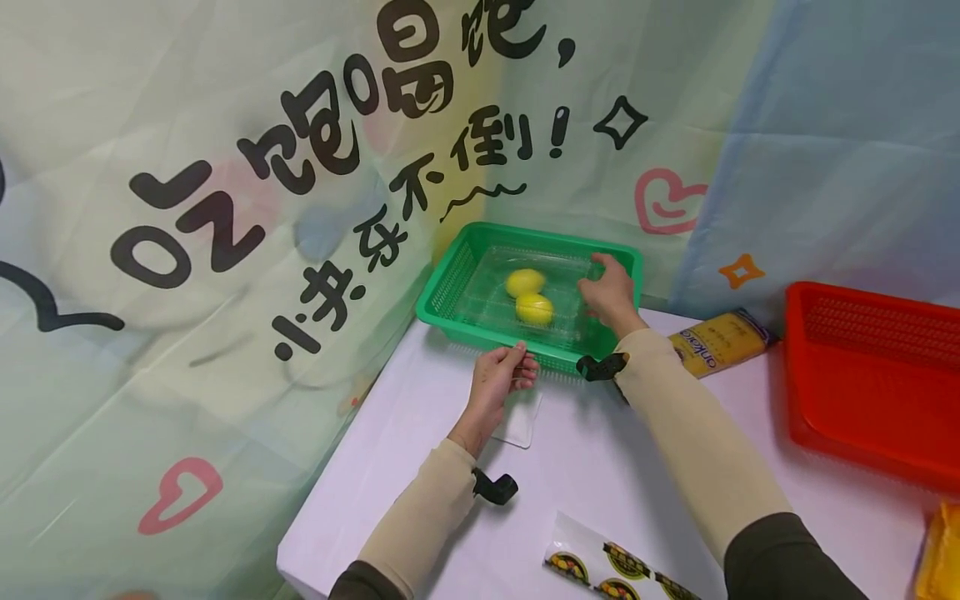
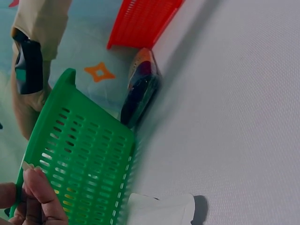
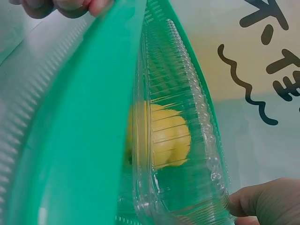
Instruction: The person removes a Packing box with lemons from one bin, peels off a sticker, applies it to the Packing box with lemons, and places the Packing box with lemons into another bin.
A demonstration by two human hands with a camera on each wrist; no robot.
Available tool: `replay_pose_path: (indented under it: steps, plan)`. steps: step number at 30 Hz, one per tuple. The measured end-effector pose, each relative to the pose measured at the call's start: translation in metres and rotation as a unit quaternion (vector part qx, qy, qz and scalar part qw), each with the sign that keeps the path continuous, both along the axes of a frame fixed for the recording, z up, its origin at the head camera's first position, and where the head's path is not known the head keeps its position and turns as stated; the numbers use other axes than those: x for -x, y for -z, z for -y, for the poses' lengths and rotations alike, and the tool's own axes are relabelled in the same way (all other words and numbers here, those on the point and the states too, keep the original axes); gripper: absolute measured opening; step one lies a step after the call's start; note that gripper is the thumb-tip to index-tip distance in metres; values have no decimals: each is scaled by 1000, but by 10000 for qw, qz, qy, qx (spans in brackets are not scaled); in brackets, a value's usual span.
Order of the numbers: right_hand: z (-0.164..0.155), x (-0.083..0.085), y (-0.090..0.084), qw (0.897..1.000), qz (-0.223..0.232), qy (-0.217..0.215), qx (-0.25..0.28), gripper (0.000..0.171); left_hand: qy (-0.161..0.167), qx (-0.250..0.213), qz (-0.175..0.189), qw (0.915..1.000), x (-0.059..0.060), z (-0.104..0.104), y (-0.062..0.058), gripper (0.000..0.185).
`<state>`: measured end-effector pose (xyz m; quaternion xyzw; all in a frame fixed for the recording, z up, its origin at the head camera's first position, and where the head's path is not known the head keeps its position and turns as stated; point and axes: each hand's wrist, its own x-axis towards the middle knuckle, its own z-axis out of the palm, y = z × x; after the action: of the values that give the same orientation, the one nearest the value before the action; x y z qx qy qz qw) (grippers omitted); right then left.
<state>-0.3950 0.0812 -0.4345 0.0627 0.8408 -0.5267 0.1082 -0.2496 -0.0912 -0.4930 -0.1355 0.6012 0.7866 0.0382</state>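
Note:
A green plastic basket (image 1: pixel 442 312) holds a clear plastic food container (image 1: pixel 487 275). Two yellow lemons (image 1: pixel 535 310) show through the ribbed clear plastic. My right hand (image 1: pixel 609 292) reaches over the basket's right end; in the right wrist view its thumb (image 3: pixel 243 201) and a finger pinch the container's corner. My left hand (image 1: pixel 498 382) is at the near side, gripping the basket's front rim between thumb and bent fingers (image 2: pixel 42 187). A flat white item (image 1: pixel 517 421) lies on the table just below that hand, partly covered by it.
Right of the basket lies a yellow packet (image 1: pixel 716 342), beside a red basket (image 1: pixel 840 425). A printed plastic wrapper (image 1: pixel 611 567) is at the near edge, an orange-yellow package (image 1: pixel 941 554) at far right. Printed cloth (image 1: pixel 300 208) hangs behind and left of the white table (image 1: pixel 585 467).

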Motion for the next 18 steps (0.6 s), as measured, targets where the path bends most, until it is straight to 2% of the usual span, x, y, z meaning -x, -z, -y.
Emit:
replay_pose_path:
  steps: [10,18]
  plan:
    - [-3,-9,-16,9998,-146,-40,92,63,25,-38,26,10000,0,0,2,34]
    - [-7,-14,-28,9998,-198,-23,-58,62,4,-43,34,10000,1,0,1,36]
